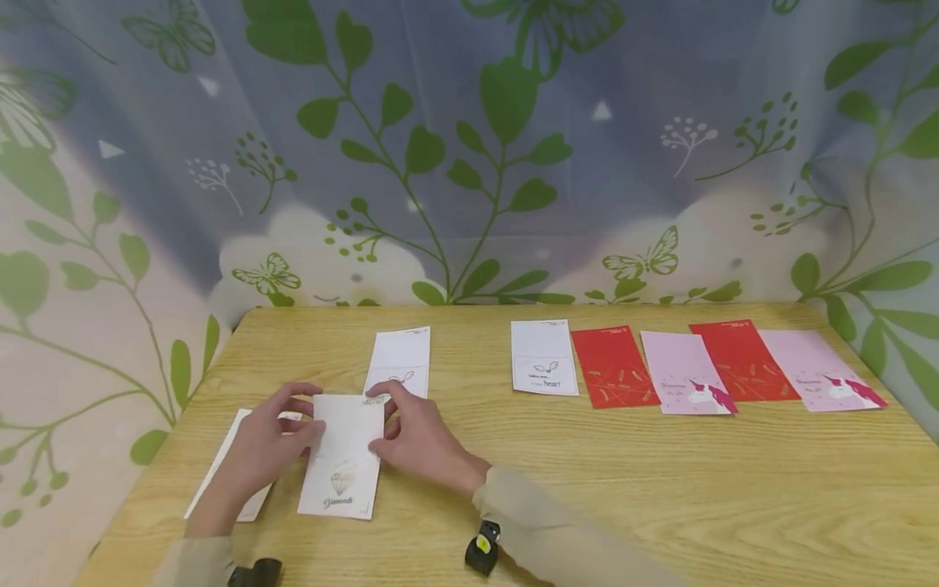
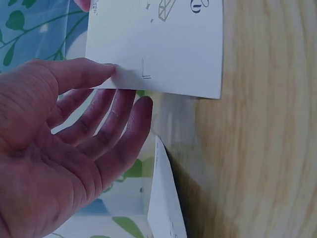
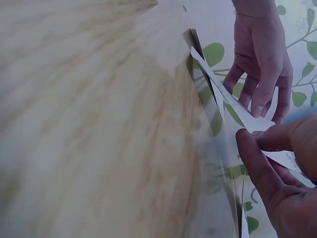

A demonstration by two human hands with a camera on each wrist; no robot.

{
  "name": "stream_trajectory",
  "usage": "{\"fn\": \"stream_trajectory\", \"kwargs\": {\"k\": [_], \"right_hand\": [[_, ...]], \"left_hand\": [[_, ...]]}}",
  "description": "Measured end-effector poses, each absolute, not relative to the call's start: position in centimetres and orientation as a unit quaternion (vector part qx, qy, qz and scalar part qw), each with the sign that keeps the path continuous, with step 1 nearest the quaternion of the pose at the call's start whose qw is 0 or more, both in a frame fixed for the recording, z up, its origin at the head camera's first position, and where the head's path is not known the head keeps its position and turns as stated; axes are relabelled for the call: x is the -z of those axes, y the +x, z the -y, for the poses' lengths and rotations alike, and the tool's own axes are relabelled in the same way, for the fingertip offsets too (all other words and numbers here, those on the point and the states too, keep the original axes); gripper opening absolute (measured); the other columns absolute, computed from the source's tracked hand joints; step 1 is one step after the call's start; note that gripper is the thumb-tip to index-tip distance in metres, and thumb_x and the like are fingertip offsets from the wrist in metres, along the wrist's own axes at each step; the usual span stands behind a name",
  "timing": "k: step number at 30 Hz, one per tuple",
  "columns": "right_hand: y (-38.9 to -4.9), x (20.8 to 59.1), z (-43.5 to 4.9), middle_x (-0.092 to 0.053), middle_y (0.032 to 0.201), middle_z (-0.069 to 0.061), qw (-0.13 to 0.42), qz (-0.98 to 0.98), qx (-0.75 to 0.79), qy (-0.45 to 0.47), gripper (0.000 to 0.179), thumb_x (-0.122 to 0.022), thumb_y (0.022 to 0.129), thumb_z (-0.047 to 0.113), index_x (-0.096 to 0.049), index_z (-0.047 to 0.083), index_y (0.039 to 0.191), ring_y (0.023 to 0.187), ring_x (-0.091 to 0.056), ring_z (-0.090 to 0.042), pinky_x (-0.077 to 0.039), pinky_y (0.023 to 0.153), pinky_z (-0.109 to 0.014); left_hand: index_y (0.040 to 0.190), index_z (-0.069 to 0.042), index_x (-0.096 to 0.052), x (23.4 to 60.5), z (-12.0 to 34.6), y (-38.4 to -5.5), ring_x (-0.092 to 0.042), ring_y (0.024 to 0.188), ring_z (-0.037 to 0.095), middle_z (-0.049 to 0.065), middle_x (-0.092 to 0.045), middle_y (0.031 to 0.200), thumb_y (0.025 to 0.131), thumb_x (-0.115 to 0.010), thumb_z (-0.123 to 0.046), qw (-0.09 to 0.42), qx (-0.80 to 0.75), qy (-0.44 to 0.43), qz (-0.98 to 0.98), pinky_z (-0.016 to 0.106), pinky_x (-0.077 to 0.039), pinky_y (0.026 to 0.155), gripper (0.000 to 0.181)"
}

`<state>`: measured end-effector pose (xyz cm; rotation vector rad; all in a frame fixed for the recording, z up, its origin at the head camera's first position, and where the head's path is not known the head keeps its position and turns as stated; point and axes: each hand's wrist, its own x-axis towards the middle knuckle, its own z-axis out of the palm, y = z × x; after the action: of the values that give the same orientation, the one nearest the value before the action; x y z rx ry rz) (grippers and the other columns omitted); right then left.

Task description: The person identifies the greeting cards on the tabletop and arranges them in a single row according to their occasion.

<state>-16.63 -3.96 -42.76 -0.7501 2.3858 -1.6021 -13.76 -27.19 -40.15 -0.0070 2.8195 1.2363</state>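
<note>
Both hands hold a white greeting card (image 1: pixel 345 440) printed with a diamond-like drawing and the word "Diamonds". My left hand (image 1: pixel 257 448) pinches its left edge, thumb on the printed face and fingers beneath, as the left wrist view shows with the card (image 2: pixel 163 59) tilted above the table. On the opposite edge, thumb and fingers of my right hand (image 1: pixel 429 444) grip near the upper corner. Partly under my left forearm lies another white card (image 1: pixel 253 501). A white card with a winged heart (image 1: pixel 399 350) lies just beyond my right hand, which covers its lower part.
Right of centre on the wooden table (image 1: pixel 587 489) lies a row: a white card (image 1: pixel 539 342), a red card (image 1: pixel 609 359), a pink unicorn card (image 1: pixel 678 367), another red card (image 1: pixel 744 359) and another pink card (image 1: pixel 814 367). A leaf-patterned curtain (image 1: pixel 455 204) hangs behind.
</note>
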Motion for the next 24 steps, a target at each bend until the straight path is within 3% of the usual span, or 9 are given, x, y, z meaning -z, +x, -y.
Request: {"fn": "stream_trajectory", "kwargs": {"k": [5, 11, 15, 20, 24], "right_hand": [[-16.6, 42.7, 4.9, -0.060, 0.097, 0.001, 0.096, -0.803, 0.532, -0.251, 0.059, -0.073, 0.083, -0.001, -0.054, 0.013, 0.138, 0.073, -0.060, 0.002, -0.052, 0.066, -0.015], [-16.6, 42.7, 5.6, -0.061, 0.096, -0.002, 0.096, -0.812, 0.519, -0.250, 0.061, -0.073, 0.082, -0.004, -0.054, 0.009, 0.139, 0.073, -0.060, 0.002, -0.053, 0.065, -0.015], [-16.8, 42.7, 6.2, -0.063, 0.095, -0.005, 0.102, -0.816, 0.510, -0.251, 0.062, -0.073, 0.082, -0.006, -0.053, 0.006, 0.140, 0.070, -0.059, 0.001, -0.052, 0.062, -0.015], [-16.9, 42.7, 7.1, -0.066, 0.090, -0.004, 0.112, -0.822, 0.506, -0.236, 0.063, -0.072, 0.081, -0.007, -0.053, 0.005, 0.140, 0.064, -0.058, 0.000, -0.050, 0.057, -0.015], [-16.9, 42.7, 7.7, -0.068, 0.090, -0.003, 0.121, -0.826, 0.504, -0.223, 0.065, -0.073, 0.081, -0.006, -0.053, 0.005, 0.141, 0.064, -0.058, -0.001, -0.051, 0.056, -0.016]], "left_hand": [[0.142, -0.011, -0.052, 40.2, 28.2, -13.5, -0.070, 0.110, 0.034, 0.016, -0.067, 0.124, 0.099, -0.067, -0.020, 0.004, -0.357, -0.002, -0.934, 0.029, -0.056, 0.074, 0.047], [0.135, -0.001, -0.057, 40.0, 30.1, -13.2, -0.068, 0.109, 0.042, 0.023, -0.068, 0.121, 0.101, -0.063, -0.022, -0.029, -0.289, -0.010, -0.957, 0.048, -0.056, 0.085, 0.040], [0.131, 0.004, -0.061, 40.0, 31.3, -13.4, -0.064, 0.110, 0.049, 0.032, -0.065, 0.124, 0.101, -0.062, -0.024, 0.008, -0.242, -0.011, -0.970, 0.060, -0.052, 0.091, 0.041], [0.132, 0.003, -0.062, 40.3, 31.8, -13.5, -0.060, 0.115, 0.050, 0.037, -0.057, 0.130, 0.101, -0.058, -0.033, 0.073, -0.219, -0.020, -0.973, 0.060, -0.051, 0.091, 0.047], [0.133, 0.002, -0.062, 40.6, 31.7, -13.5, -0.059, 0.114, 0.047, 0.036, -0.055, 0.129, 0.101, -0.058, -0.034, 0.080, -0.215, -0.025, -0.973, 0.059, -0.051, 0.091, 0.049]]}}
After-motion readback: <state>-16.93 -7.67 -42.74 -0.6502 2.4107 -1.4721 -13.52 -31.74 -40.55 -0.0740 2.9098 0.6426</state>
